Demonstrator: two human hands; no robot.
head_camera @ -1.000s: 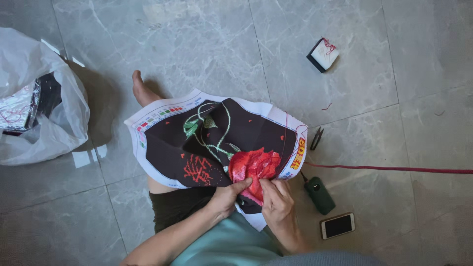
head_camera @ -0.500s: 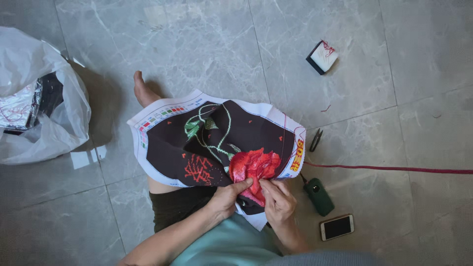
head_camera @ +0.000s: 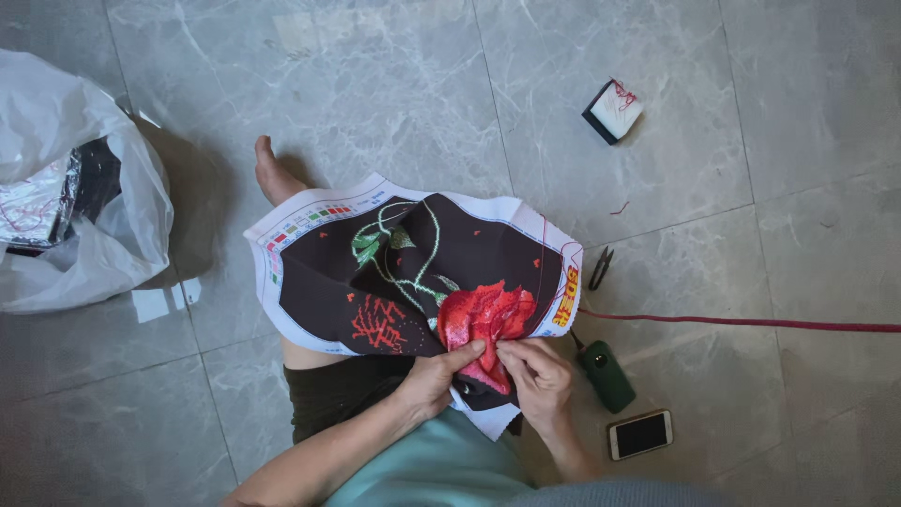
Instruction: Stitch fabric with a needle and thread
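A dark embroidery cloth [head_camera: 413, 272] lay over the seated person's lap. Both the left hand [head_camera: 434, 377] and the right hand [head_camera: 537, 374] pinched its red flower [head_camera: 483, 314], barely shifted from a second before. Small scissors [head_camera: 599, 268] lay just right of the cloth.

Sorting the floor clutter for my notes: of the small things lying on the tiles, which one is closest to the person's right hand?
The dark green gadget, just beside the right hand; the phone and snips lie farther off.

Cloth [head_camera: 413, 272] on lap, bag [head_camera: 75, 225] far left — snips [head_camera: 599, 268], phone [head_camera: 640, 434] right, box [head_camera: 615, 110] beyond.
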